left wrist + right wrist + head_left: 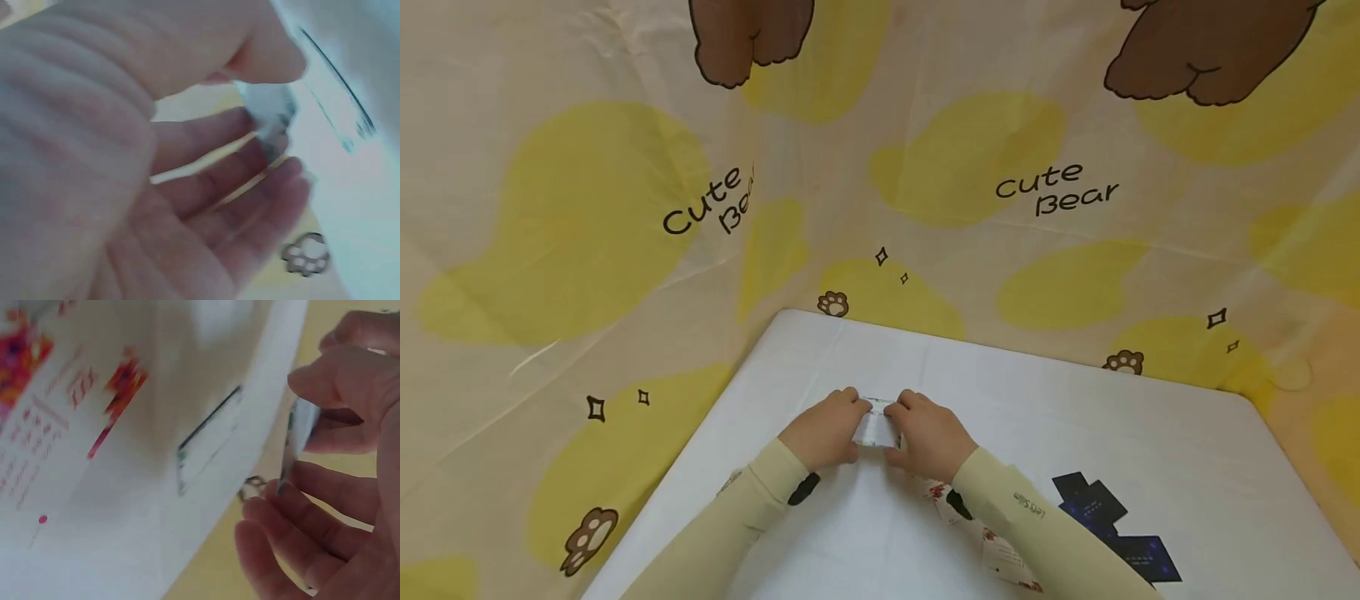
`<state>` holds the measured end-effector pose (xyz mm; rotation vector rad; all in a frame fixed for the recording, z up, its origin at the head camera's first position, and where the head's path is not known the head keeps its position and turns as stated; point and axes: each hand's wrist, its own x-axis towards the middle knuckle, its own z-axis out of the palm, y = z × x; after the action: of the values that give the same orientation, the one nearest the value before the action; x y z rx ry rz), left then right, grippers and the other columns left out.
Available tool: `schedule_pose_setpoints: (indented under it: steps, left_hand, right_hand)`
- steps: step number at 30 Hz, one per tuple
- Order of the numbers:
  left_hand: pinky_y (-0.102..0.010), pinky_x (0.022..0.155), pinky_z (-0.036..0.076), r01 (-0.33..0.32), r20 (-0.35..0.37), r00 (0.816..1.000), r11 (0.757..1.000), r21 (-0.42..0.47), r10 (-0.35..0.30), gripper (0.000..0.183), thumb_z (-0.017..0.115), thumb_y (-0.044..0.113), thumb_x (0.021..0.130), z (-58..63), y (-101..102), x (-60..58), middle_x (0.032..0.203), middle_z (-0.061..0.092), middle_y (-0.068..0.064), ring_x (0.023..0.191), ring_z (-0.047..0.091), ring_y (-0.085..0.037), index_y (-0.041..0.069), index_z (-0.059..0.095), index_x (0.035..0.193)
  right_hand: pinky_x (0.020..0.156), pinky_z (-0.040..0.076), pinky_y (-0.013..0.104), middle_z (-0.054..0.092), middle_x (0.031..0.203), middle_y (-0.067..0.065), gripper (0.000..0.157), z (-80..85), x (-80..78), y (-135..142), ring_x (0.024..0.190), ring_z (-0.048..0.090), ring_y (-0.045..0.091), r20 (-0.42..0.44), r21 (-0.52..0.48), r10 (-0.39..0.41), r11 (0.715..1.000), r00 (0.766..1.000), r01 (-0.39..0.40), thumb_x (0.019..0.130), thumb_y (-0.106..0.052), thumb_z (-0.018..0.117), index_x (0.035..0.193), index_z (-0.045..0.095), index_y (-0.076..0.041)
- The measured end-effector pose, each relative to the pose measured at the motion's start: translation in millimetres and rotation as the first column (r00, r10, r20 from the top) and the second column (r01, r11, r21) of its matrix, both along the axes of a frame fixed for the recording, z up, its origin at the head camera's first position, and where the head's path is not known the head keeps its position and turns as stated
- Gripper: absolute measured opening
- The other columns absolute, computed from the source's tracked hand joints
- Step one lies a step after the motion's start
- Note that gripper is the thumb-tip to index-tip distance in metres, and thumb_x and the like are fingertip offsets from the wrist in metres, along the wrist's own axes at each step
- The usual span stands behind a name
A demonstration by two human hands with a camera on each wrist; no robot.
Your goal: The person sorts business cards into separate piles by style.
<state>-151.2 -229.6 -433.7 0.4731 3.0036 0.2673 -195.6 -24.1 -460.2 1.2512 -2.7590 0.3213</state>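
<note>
Both hands meet over the middle of the white table, each at one side of a small whitish card (876, 429). My left hand (826, 429) pinches its left edge; in the left wrist view the thumb lies above the card (269, 112) and the fingers reach beneath. My right hand (932, 433) pinches the right edge, and the right wrist view has the card (299, 434) tilted nearly edge-on between thumb and fingers. A second white card (209, 444) with a dark edge lies on the table beyond the fingers.
White cards with red floral print (937, 496) lie beside and partly under the right forearm. Several dark blue cards (1093, 504) overlap farther right, partly covered by the sleeve. A patterned cloth (940, 208) hangs behind the white table (1000, 392) and along its left side.
</note>
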Motion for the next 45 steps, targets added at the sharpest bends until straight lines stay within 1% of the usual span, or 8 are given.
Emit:
schedule_pose_setpoints:
  steps: [4,8,17,27,33,36,41,45]
  left_hand:
    - [-0.043,0.096,0.059,-0.053,0.066,0.996,0.999,-0.011,0.054,0.060,0.091,0.015,0.086,-11.5,-5.5,-38.7,0.129,0.067,-0.012,0.112,0.065,-0.025,0.004,0.068,0.140]
    - [-0.042,0.094,0.058,-0.080,0.112,0.990,0.997,-0.013,0.081,0.056,0.088,0.013,0.088,-22.6,-5.9,-58.3,0.126,0.067,-0.012,0.108,0.064,-0.024,0.006,0.068,0.140]
    - [-0.043,0.090,0.057,-0.109,0.146,0.984,0.994,0.016,0.106,0.052,0.085,0.007,0.085,-26.1,-4.1,-68.2,0.116,0.063,-0.012,0.099,0.058,-0.023,0.004,0.070,0.134]
    - [-0.042,0.090,0.056,-0.137,0.177,0.976,0.990,0.028,0.130,0.044,0.086,0.007,0.084,-33.2,-1.8,-70.3,0.112,0.061,-0.010,0.097,0.057,-0.022,0.005,0.072,0.126]
    - [-0.043,0.089,0.057,-0.123,0.086,0.988,0.992,-0.031,0.125,0.048,0.087,0.017,0.087,-29.3,6.3,-55.7,0.113,0.061,-0.013,0.097,0.055,-0.025,0.002,0.069,0.129]
    - [-0.042,0.090,0.059,-0.070,0.032,0.997,0.997,-0.041,0.071,0.054,0.086,0.026,0.090,-27.4,30.1,-41.4,0.117,0.063,-0.013,0.101,0.058,-0.024,0.001,0.068,0.134]
    - [-0.033,0.083,0.058,0.080,0.015,0.997,0.997,-0.019,-0.079,0.053,0.086,0.036,0.088,-31.7,80.0,-7.6,0.110,0.065,-0.005,0.094,0.059,-0.017,0.004,0.072,0.127]
    - [-0.028,0.073,0.054,0.122,0.012,0.992,0.992,-0.014,-0.122,0.054,0.090,0.042,0.082,-41.4,113.2,15.9,0.103,0.061,-0.002,0.085,0.052,-0.012,0.005,0.074,0.117]
  right_hand:
    - [0.073,0.059,0.033,0.068,0.116,0.004,0.051,-12.3,-26.6,-10.6,0.089,0.060,0.013,0.043,0.040,-0.066,0.997,0.997,0.064,0.091,-0.036,0.087,0.131,0.073,-0.007]
    - [0.077,0.057,0.033,0.069,0.116,0.003,0.048,-25.0,-42.4,-17.2,0.088,0.060,0.012,0.122,0.067,-0.122,0.991,0.985,0.114,0.093,-0.033,0.086,0.132,0.073,-0.008]
    - [0.085,0.057,0.036,0.070,0.115,0.003,0.045,-33.1,-55.4,-16.3,0.093,0.060,0.014,0.195,0.049,-0.139,0.990,0.971,0.132,0.092,-0.027,0.085,0.130,0.074,-0.006]
    - [0.096,0.057,0.038,0.071,0.118,0.007,0.043,-32.2,-50.9,-17.8,0.102,0.064,0.019,0.250,0.030,-0.125,0.992,0.960,0.121,0.094,-0.022,0.083,0.131,0.073,-0.002]
    - [0.103,0.059,0.040,0.071,0.132,0.011,0.051,-24.8,-42.2,-8.6,0.118,0.069,0.025,0.184,0.082,-0.129,0.990,0.975,0.115,0.095,-0.027,0.083,0.136,0.070,-0.001]
    - [0.105,0.059,0.043,0.070,0.139,0.012,0.056,-20.0,-29.3,15.4,0.127,0.069,0.029,0.152,0.104,-0.153,0.985,0.976,0.139,0.093,-0.031,0.085,0.138,0.069,-0.002]
    - [0.107,0.057,0.049,0.070,0.141,0.013,0.060,-15.8,-1.0,66.6,0.131,0.067,0.033,0.235,0.091,-0.220,0.975,0.947,0.204,0.090,-0.032,0.089,0.138,0.070,-0.002]
    - [0.111,0.055,0.050,0.070,0.142,0.010,0.065,-21.3,17.4,103.4,0.134,0.065,0.030,0.285,0.104,-0.269,0.963,0.920,0.249,0.086,-0.034,0.090,0.140,0.069,-0.006]
